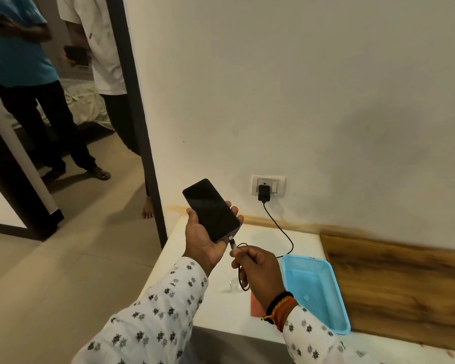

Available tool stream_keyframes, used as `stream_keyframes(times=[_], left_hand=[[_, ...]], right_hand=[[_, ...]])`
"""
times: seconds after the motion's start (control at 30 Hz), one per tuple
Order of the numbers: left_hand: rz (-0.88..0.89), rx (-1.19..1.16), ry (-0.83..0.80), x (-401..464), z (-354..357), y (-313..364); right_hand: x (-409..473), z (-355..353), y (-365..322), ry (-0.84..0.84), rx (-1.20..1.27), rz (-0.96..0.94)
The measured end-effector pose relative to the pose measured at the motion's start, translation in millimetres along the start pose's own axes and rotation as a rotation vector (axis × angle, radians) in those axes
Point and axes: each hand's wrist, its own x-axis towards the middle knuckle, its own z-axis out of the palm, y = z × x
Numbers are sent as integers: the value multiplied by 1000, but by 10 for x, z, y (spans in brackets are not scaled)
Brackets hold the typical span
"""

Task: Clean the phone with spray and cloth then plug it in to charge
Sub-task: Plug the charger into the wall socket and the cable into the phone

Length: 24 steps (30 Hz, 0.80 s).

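The phone (212,210) lies face up in my left hand (202,237), held above the tabletop (195,261), fingers curled round its edges. It looks slick, rigid and breakable, so the sides are the safest hold. My right hand (258,271) pinches the limp cable (279,227) just behind its connector (232,243), which sits at the phone's bottom port. Both forearms reach forward, wrists level.
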Motion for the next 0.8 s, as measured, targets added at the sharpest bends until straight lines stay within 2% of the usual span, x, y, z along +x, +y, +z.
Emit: stream_keyframes(times=[0.47,0.8], left_hand=[[14,-29,17,0,21,-37],[22,66,-6,36,8,-59]], right_hand=[[25,-10,-20,34,-47,-41],[87,-17,19,76,-139,-95]])
